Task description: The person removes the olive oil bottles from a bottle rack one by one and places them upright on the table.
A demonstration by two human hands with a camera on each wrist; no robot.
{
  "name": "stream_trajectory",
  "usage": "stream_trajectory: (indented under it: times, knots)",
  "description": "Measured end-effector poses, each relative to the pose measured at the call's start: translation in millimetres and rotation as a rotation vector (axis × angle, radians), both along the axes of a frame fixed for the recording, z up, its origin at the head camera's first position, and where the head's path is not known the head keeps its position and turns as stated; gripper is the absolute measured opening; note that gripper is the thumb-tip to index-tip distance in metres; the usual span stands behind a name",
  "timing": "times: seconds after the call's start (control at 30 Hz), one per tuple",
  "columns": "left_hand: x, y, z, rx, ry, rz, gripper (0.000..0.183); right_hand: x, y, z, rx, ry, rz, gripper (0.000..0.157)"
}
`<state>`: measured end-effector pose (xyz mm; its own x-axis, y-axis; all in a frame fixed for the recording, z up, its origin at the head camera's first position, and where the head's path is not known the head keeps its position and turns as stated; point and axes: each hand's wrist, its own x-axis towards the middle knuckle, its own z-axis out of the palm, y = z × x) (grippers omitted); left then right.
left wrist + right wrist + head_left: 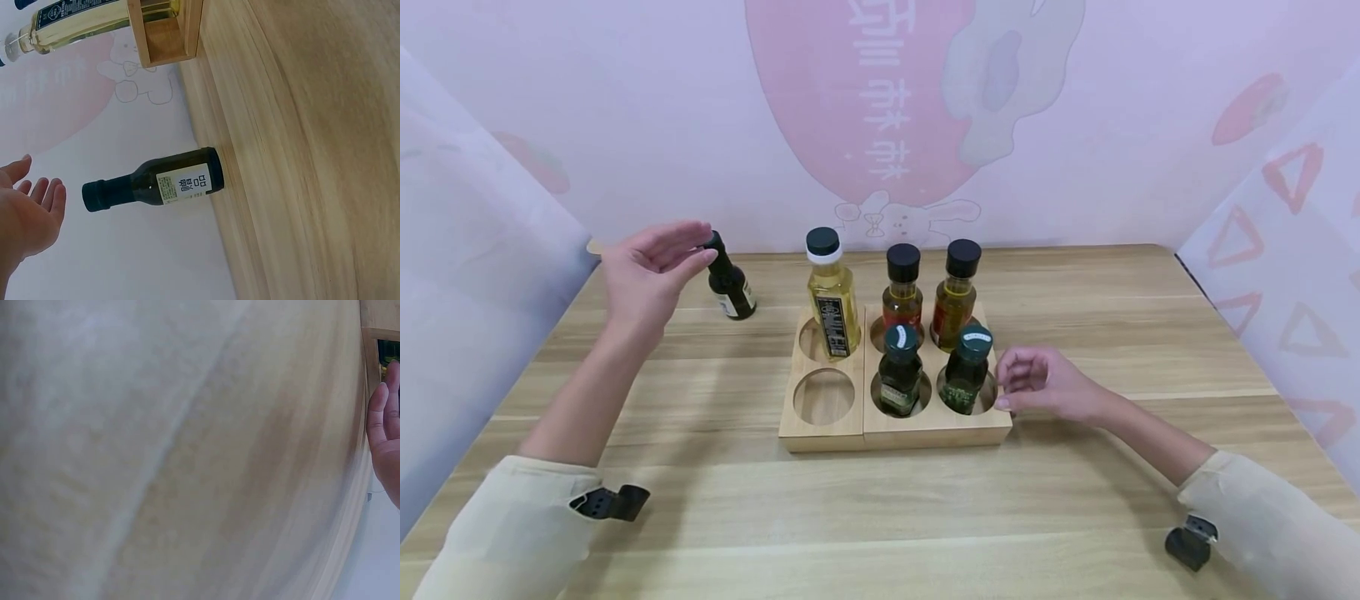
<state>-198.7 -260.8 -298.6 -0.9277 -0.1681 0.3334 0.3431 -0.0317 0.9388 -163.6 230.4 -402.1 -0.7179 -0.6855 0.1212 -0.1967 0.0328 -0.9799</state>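
Note:
A dark sauce bottle (732,286) with a pale label stands upright on the table at the back left. My left hand (651,265) is at the height of its cap; in the left wrist view the fingertips (57,187) are apart from the bottle (156,180). A light wooden rack (826,435) with round holes stands mid-table. In it are a tall yellow oil bottle (837,308), two black-capped bottles (904,302) behind and two green-capped jars (899,382) in front. My right hand (1045,383) is beside the rack's right side, fingers bent loosely; contact cannot be told.
The wooden table (880,517) ends at a printed cloth wall (685,125) behind, and similar cloth walls (1300,275) flank both sides. A front-left hole (824,398) of the rack shows its bare floor. Each sleeve carries a black camera mount (613,502).

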Motion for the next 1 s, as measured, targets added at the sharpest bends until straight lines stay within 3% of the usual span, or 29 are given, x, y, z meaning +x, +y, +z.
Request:
stream_trajectory:
  times: [0.57, 1.0]
  knots:
    - [5.6, 25.6, -1.1, -0.013, 0.03, -0.165, 0.032, 0.7, 0.3, 1.7, 0.045, 0.007, -0.032, 0.021]
    - [11.2, 56.7, -0.6, -0.16, -0.004, -0.25, 0.032, 0.1, 0.2, 0.6, 0.028, -0.005, -0.025, 0.021]
